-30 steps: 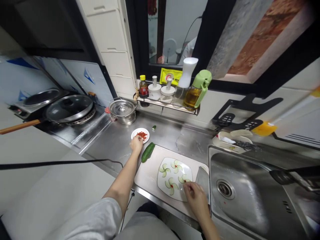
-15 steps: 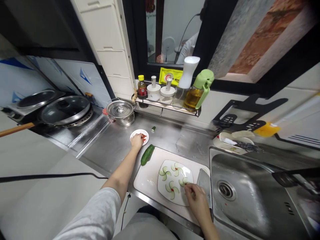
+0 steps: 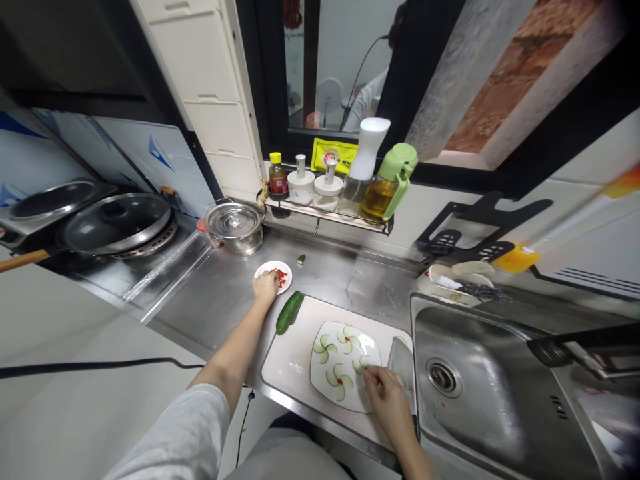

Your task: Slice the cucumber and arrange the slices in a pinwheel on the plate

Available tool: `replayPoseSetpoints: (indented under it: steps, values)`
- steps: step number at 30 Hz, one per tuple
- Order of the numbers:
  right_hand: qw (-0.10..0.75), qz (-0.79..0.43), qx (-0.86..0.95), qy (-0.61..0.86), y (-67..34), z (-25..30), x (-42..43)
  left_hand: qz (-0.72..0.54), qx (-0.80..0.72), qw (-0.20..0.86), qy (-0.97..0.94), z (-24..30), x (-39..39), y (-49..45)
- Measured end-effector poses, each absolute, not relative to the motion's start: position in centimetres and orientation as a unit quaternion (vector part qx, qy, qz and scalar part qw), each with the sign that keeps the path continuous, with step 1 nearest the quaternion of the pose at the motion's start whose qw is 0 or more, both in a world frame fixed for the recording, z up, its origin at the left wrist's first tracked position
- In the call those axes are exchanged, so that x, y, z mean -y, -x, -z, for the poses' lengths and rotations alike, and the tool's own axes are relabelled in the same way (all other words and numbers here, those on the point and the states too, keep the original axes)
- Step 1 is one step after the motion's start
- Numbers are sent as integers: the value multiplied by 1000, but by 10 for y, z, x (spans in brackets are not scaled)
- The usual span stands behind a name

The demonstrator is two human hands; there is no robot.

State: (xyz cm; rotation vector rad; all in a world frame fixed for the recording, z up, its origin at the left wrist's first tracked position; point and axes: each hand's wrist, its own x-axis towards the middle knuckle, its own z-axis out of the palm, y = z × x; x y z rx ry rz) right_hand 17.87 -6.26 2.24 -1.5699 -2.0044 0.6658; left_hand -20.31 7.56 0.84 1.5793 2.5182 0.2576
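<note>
My left hand (image 3: 265, 288) reaches over a small white plate (image 3: 259, 271) of chopped red bits (image 3: 281, 278); its fingertips are closed among the bits, and whether they hold any is hidden. A square white plate (image 3: 320, 380) lies on the pale cutting board (image 3: 284, 363). Thin cucumber slices (image 3: 340, 381) form several pinwheels on it, some with a red centre. At the plate's right edge, beside one pinwheel, my right hand (image 3: 387, 398) has thumb and finger pinched together. What it may hold does not show. A whole cucumber (image 3: 289, 312) rests along the board's upper left edge.
A knife blade (image 3: 401, 363) lies at the board's right side, beside the sink (image 3: 467, 407). A cucumber end (image 3: 301, 259) sits behind the small plate. Further left are a steel pot (image 3: 235, 229) and a lidded wok (image 3: 117, 223). Condiments stand on a wall shelf (image 3: 325, 215).
The view has shifted slightly, moving the scene a little left. My left hand has drawn back a bit on the small plate, exposing more red bits. My right hand stays by the same pinwheel.
</note>
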Motion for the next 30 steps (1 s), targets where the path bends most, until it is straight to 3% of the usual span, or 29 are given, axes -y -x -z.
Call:
replayPoseSetpoints:
  steps: [10,15,21,30]
  values:
    - [244,-245,736,583,-175,-28,65,-154,-857,87,-484,-21,-70,200]
    - [247,-240,734,586,-173,-32,64,-320,-846,128,-407,-27,-58,182]
    - [257,-234,723,596,-168,-35,64,-498,-719,226,-430,-35,-16,116]
    - [274,-283,729,561,-132,-50,73,-387,-619,386,-564,-43,68,32]
